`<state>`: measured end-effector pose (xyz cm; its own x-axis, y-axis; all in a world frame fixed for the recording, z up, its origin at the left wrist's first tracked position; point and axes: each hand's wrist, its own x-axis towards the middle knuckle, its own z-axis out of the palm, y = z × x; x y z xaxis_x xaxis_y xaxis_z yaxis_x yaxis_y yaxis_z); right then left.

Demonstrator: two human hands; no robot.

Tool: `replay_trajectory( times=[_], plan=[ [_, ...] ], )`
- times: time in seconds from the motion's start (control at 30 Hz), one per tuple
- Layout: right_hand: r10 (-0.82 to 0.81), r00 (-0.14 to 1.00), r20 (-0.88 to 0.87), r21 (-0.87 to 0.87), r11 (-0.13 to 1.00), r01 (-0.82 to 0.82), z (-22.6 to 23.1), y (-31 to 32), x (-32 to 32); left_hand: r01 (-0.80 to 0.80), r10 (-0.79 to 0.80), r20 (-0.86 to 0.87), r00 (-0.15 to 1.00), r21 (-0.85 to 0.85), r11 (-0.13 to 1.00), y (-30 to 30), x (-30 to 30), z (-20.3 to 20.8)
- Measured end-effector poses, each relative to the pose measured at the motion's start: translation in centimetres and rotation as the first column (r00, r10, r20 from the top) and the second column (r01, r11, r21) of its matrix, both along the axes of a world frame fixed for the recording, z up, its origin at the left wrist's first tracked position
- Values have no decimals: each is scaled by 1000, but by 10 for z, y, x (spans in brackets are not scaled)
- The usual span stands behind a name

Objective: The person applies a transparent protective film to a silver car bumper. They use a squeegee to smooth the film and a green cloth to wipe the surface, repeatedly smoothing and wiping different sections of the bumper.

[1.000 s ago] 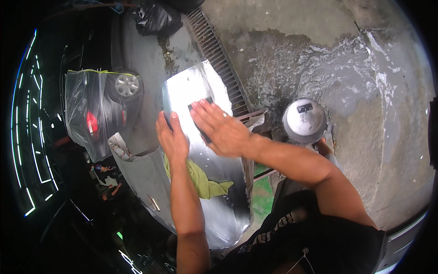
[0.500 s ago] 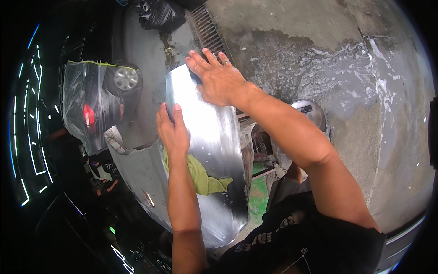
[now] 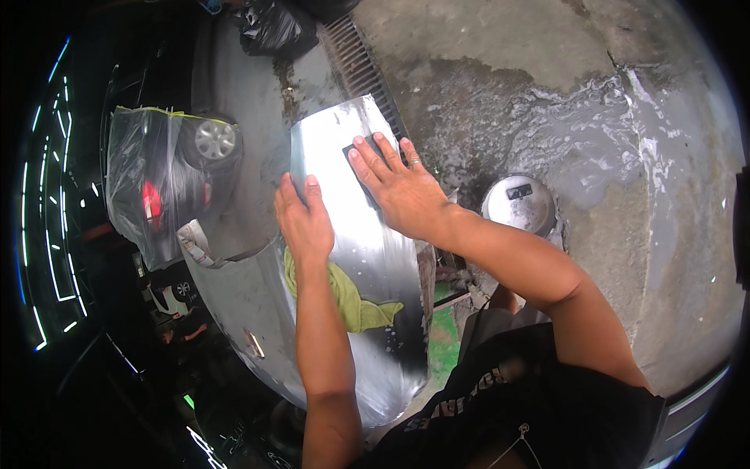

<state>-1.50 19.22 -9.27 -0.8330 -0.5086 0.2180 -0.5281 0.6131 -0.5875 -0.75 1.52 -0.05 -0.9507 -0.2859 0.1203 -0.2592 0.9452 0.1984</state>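
Observation:
A bright silver car panel [image 3: 332, 137] stretches away in front of me, with whitish smears and droplets on its surface. My right hand [image 3: 402, 187] presses a dark sheet [image 3: 350, 148], which looks like sandpaper, flat against the panel's right side. Its fingers are extended over the sheet and hide most of it. At the panel's left edge rests my left hand [image 3: 303, 223], its fingers stretched out and nothing visible in them. A crumpled yellow-green cloth [image 3: 363, 313] lies on the panel, partly beneath my left forearm.
Right of the panel, a round silvery container [image 3: 516, 215] stands on wet concrete [image 3: 578, 141]. A floor grate [image 3: 351, 55] runs beyond the panel beside a black plastic bag [image 3: 273, 27]. A plastic-covered car [image 3: 168, 172] is at left.
My right hand has come back toward me and rightward along the panel, with the dark sheet beneath it. My left hand remains at the left edge, slightly farther right in view.

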Motion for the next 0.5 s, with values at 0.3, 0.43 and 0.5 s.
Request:
replay_trajectory(
  times=[0.3,0.43,0.5],
  plan=[
    [-45,995,-91,217,974,64,21,-5,-36,3,-3,-15,1000,-17,1000,-1,-3,0],
    [-101,992,-76,202,973,115,24,-8,-46,14,-14,6,1000,-2,1000,1,-3,1],
    [-92,993,-76,216,971,106,23,-8,-39,-6,6,2,1000,3,1000,-1,-1,-2]
  ],
)
